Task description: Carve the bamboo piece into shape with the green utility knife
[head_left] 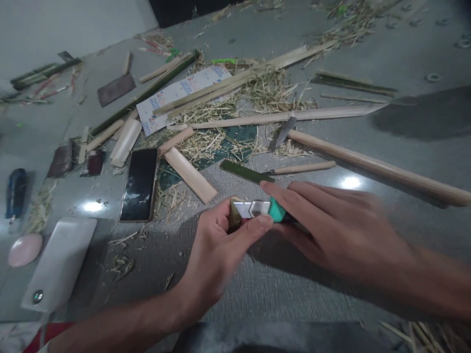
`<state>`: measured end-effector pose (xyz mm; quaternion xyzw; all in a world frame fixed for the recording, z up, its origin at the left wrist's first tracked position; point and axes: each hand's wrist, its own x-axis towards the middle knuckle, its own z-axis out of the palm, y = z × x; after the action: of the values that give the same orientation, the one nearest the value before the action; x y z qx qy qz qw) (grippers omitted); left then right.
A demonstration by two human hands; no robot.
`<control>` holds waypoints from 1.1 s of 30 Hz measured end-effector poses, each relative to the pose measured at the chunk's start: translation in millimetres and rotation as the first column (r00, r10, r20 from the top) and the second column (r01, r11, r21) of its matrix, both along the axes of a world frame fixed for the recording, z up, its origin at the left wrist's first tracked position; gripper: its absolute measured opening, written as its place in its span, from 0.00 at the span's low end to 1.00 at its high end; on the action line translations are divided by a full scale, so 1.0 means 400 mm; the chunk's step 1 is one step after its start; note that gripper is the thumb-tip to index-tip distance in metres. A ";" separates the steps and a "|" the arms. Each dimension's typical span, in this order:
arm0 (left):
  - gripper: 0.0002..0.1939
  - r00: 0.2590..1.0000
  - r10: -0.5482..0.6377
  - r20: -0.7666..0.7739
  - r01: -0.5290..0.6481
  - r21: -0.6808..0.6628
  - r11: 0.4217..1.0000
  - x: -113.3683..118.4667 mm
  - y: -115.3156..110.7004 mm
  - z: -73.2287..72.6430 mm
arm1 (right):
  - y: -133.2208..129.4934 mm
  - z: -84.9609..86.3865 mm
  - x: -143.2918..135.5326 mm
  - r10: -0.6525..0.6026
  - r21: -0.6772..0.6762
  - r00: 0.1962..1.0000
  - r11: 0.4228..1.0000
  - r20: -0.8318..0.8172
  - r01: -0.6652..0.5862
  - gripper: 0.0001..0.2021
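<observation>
The right fingers (294, 205) hide the rear of the utility knife (276, 211).

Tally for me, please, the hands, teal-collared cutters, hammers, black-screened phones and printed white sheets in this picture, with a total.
Left hand and right hand: 2
Cutter: 1
Hammer: 1
Phone: 1
Printed sheet: 1
Total: 6

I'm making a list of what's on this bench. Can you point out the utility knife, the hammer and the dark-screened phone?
Utility knife (260, 209): head view, on the metal blade holder.
Hammer (368, 162): head view, on the wooden handle.
Dark-screened phone (139, 185): head view, on the screen.
</observation>
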<state>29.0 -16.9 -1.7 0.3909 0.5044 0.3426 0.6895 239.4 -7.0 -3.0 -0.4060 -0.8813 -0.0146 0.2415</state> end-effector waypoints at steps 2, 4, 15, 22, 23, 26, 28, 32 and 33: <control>0.22 1.000 -0.001 0.005 0.001 0.008 1.000 -0.001 0.003 0.002 | 0.000 -0.001 -0.002 -0.029 -0.025 1.000 0.999 -0.007 0.029 0.17; 0.21 1.000 -0.004 0.006 0.004 0.023 1.000 -0.002 0.004 0.004 | -0.003 0.000 -0.004 -0.047 -0.047 0.999 0.998 -0.011 0.046 0.17; 0.22 1.000 -0.008 -0.025 0.009 0.027 1.000 -0.010 0.000 -0.006 | 0.090 0.014 0.096 -0.407 0.073 0.913 0.910 -0.036 0.409 0.19; 0.12 0.986 0.039 0.160 -0.027 -0.076 0.997 -0.001 0.004 0.006 | 0.088 0.006 0.081 -0.263 -0.049 0.963 0.964 -0.064 0.260 0.18; 0.13 0.981 0.035 0.189 -0.022 -0.073 0.997 0.000 0.005 0.007 | 0.083 0.006 0.077 -0.222 -0.065 0.973 0.974 -0.068 0.218 0.18; 0.14 0.959 0.007 0.282 0.010 -0.057 0.998 0.005 0.008 0.005 | 0.072 0.004 0.069 -0.073 -0.077 0.992 0.995 -0.105 0.065 0.16; 0.13 0.945 -0.003 0.326 0.025 -0.063 0.998 0.008 0.012 0.002 | 0.064 0.001 0.065 0.007 -0.078 0.993 0.997 -0.118 -0.016 0.17; 0.10 0.907 0.025 0.420 0.033 -0.130 0.991 0.010 0.015 0.000 | 0.048 -0.007 0.053 0.102 -0.103 0.990 0.988 -0.095 -0.112 0.20; 0.08 0.894 0.017 0.449 0.058 -0.154 0.986 0.009 0.013 0.001 | 0.045 -0.007 0.051 0.117 -0.109 0.989 0.986 -0.088 -0.126 0.21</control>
<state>32.4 -11.9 -1.5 0.2491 0.3541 0.3737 0.8203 259.7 11.1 -5.9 -0.3648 -0.8933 0.0671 0.2539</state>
